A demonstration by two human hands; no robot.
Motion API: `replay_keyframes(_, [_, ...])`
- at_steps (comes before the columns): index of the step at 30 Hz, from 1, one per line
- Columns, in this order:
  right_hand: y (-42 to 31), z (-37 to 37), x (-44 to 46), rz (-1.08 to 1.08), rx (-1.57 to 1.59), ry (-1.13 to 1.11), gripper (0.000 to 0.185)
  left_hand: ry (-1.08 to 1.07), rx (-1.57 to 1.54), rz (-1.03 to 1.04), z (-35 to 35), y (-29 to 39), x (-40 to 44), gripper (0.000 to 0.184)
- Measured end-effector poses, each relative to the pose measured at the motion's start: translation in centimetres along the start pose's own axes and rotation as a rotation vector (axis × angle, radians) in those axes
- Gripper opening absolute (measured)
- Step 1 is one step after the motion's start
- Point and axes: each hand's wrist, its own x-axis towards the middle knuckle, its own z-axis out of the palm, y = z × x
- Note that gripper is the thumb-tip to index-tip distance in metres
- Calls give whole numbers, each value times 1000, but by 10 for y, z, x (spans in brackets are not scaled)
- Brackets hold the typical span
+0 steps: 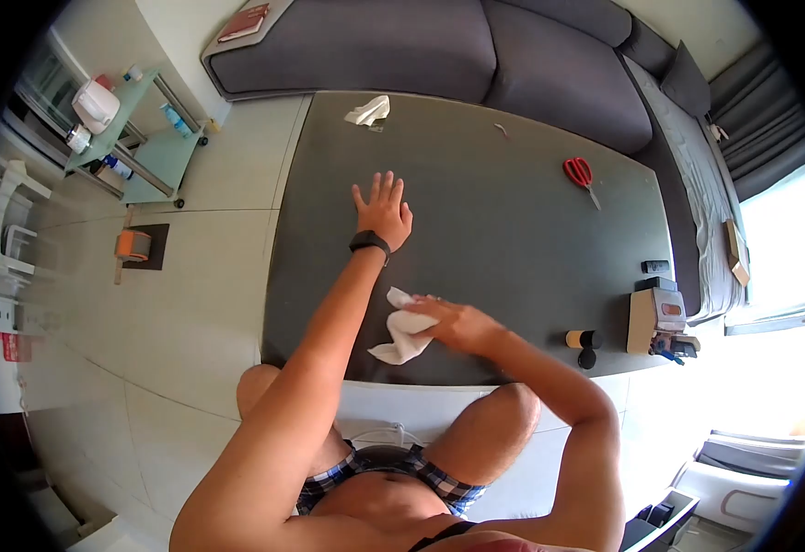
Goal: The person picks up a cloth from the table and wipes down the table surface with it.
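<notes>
My left hand [385,213] lies on the dark grey table [503,230], its fingers spread and nothing in it. A black band circles that wrist. Near the table's front edge, my right hand [453,324] has its fingers on a white cloth or tissue [406,335], which lies crumpled on the tabletop to the left of the hand. The right fingertips are partly hidden by the cloth and the hand.
Another crumpled tissue [370,111] lies at the table's far left. Red-handled scissors [579,172] are at the back right. A box organiser [655,320] and a small jar [580,339] stand at the right. Behind is a grey sofa [356,46]; a glass cart [158,166] is at left.
</notes>
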Motion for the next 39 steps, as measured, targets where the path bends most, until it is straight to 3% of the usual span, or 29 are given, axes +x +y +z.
replay_keyframes(2, [33,-19,-11,-28,-9,31,56,-8,-12,-3,-2,2,0,53])
replay_keyframes(4, [83,-36,-23,147,-123,82,48,-18,-16,-14,-3,0,0,53])
replay_keyframes(5, [123,-39,-29,393,-36,145,47,-13,-23,-9,-2,0,0,53])
replay_keyframes(8, [215,-83,-63,497,-307,510,47,-25,-19,-6,-3,0,-1,53])
replay_keyframes(9, [226,-102,-69,502,-629,515,47,-32,-12,-5,-4,1,0,53])
replay_keyframes(11, [224,-115,-71,823,-489,682,45,-50,1,-8,-5,2,0,53])
replay_keyframes(17, [192,-73,-36,717,-500,647,38,-85,27,-4,-4,1,2,53])
replay_keyframes(21, [85,-32,-7,512,-253,494,32,-74,23,-9,0,-1,1,53])
replay_keyframes(22, [55,-21,-3,439,-120,352,31,-78,33,-13,-1,0,2,53])
replay_keyframes(23, [20,-13,0,508,249,246,35,-80,43,-19,-1,0,2,53])
replay_keyframes(24, [7,-1,-4,146,58,208,42,-52,50,-11,2,-1,2,52])
replay_keyframes(25, [-5,11,-4,-1,-3,144,47,-53,41,-7,3,-1,2,52])
replay_keyframes(26, [-17,9,-3,64,-1,75,48,-43,46,-5,4,-2,2,52])
replay_keyframes(28, [-16,0,-9,136,1,4,49,-23,62,5,9,-4,1,52])
replay_keyframes(30, [31,-18,-26,-62,152,35,51,-40,54,1,7,-2,1,52])
replay_keyframes(36, [186,-100,-98,485,-304,380,52,-48,50,2,9,-5,1,52])
replay_keyframes(38, [226,-116,-124,786,-481,586,53,-60,52,3,6,-4,1,52])
replay_keyframes(39, [243,-123,-135,903,-350,673,51,-65,57,-5,5,-3,2,52])
